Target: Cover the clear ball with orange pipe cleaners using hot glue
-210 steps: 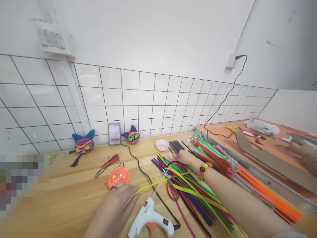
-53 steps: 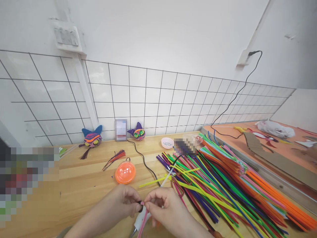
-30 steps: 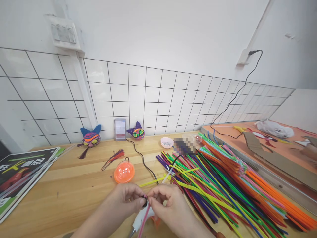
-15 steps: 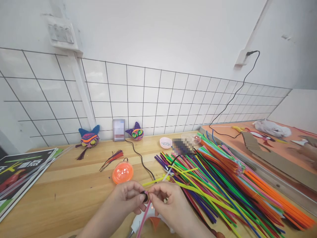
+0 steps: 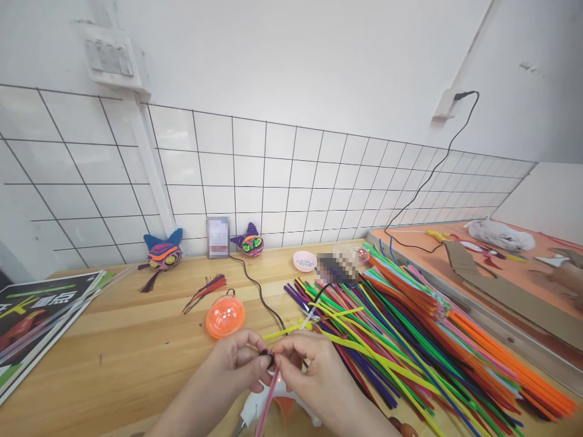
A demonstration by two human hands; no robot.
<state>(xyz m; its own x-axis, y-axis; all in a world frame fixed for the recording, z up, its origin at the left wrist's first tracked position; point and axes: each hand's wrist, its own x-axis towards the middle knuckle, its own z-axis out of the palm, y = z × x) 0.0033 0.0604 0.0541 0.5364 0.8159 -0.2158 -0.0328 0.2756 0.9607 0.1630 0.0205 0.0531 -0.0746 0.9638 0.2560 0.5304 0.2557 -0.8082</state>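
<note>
My left hand is closed, pinching a small black round piece between thumb and fingertips. Right beside it, my right hand pinches the upper end of a pink pipe cleaner, which hangs down toward the bottom edge. The fingertips of both hands nearly meet, and whether the pink strand is fixed to the black piece I cannot tell. Under the hands lies a white glue gun with an orange trigger, partly covered. An orange plastic ball sits just beyond my left hand.
Many coloured pipe cleaners spread over the right side. Two decorated balls with ears, one blue-eared and one purple-eared, stand by the wall near a phone. A pink bowl holds small bits. Another person's hand shows far right.
Both hands keep their pinch at nearly the same spot, with only a slight shift of the fingers. The camera view has moved a little.
</note>
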